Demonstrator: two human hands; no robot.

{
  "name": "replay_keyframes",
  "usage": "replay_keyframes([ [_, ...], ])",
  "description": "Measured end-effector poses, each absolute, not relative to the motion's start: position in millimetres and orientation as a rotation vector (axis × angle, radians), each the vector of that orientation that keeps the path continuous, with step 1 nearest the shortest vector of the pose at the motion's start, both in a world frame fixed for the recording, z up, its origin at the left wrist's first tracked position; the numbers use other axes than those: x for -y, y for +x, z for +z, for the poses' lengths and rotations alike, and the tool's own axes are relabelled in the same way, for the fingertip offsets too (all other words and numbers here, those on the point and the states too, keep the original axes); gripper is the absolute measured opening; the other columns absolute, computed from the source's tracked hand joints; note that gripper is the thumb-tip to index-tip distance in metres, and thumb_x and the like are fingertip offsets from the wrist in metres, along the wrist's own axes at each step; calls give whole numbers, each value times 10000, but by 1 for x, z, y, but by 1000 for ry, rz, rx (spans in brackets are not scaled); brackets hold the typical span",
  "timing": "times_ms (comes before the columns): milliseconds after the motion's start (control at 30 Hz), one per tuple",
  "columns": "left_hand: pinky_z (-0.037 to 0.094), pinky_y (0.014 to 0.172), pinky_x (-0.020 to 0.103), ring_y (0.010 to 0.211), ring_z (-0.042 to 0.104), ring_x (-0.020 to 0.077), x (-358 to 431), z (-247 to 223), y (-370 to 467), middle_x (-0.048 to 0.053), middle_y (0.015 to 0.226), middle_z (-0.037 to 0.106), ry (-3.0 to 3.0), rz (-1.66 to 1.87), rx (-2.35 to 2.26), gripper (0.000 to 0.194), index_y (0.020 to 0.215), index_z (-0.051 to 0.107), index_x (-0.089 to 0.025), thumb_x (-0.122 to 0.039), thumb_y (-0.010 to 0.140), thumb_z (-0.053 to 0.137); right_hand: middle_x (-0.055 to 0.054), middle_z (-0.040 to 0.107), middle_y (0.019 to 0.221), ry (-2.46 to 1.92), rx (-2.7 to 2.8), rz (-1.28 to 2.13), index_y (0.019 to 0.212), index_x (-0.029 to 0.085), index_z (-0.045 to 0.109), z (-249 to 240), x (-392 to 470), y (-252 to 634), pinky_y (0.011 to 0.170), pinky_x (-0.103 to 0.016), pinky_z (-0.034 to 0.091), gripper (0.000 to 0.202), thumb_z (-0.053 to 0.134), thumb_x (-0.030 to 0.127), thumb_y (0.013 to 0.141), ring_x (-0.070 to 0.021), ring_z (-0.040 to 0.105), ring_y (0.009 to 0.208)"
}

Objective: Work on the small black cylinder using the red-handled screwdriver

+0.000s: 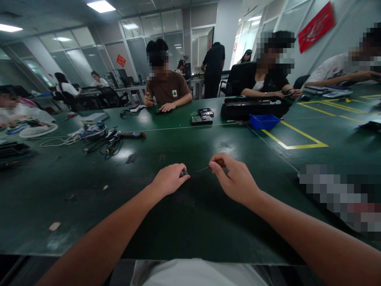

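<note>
My left hand (171,178) is closed around a small dark metallic part (183,173), mostly hidden by the fingers, low over the green tabletop (178,222). To its right, my right hand (235,178) grips the handle of a screwdriver (204,169). The thin shaft points left, toward the part in my left hand, with a short gap between tip and part. Its reddish-brown handle (220,162) is partly covered by my fingers.
Coiled cables (108,143) and a dark rod-shaped tool (132,135) lie at left. Hard drives (202,119), a long black housing (253,108) and a blue tray (264,121) stand farther back. A person in brown (169,89) works opposite. A blurred-out object (342,198) lies at right.
</note>
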State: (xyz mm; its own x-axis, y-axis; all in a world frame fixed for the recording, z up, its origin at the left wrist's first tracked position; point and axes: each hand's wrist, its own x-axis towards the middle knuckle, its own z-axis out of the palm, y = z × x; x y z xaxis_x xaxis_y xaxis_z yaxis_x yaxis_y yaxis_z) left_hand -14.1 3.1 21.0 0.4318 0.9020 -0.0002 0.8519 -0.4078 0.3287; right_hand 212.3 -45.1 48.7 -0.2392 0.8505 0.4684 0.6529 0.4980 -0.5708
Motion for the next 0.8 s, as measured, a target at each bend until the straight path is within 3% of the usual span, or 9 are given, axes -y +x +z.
replay_keyframes([
  [267,461,731,322,832,621,208,-14,35,-38,56,950,684,2111,781,-1539,252,982,658,-204,-420,874,586,-24,655,777,-1225,1991,355,983,205,559,49,47,213,635,-312,477,152,452,310,1004,-182,650,711],
  [467,350,506,226,579,492,116,-29,56,-75,27,806,610,1507,1215,-1388,306,1037,664,-162,-341,798,595,-22,652,775,-1214,1991,360,987,209,563,47,45,214,636,-310,475,162,448,321,1011,-178,644,707],
  [600,358,479,219,558,481,110,-33,68,-113,7,747,552,1147,1478,-1317,177,885,602,-144,-292,793,568,-18,651,771,-1201,1989,362,979,207,561,45,45,213,642,-309,470,155,452,313,1007,-173,638,701],
  [800,380,516,199,575,481,87,-21,85,-181,-27,690,529,794,1686,-1474,34,806,518,-144,-147,841,519,-18,657,771,-1210,1992,368,969,209,560,44,44,211,645,-310,465,146,458,308,1002,-176,638,701],
])
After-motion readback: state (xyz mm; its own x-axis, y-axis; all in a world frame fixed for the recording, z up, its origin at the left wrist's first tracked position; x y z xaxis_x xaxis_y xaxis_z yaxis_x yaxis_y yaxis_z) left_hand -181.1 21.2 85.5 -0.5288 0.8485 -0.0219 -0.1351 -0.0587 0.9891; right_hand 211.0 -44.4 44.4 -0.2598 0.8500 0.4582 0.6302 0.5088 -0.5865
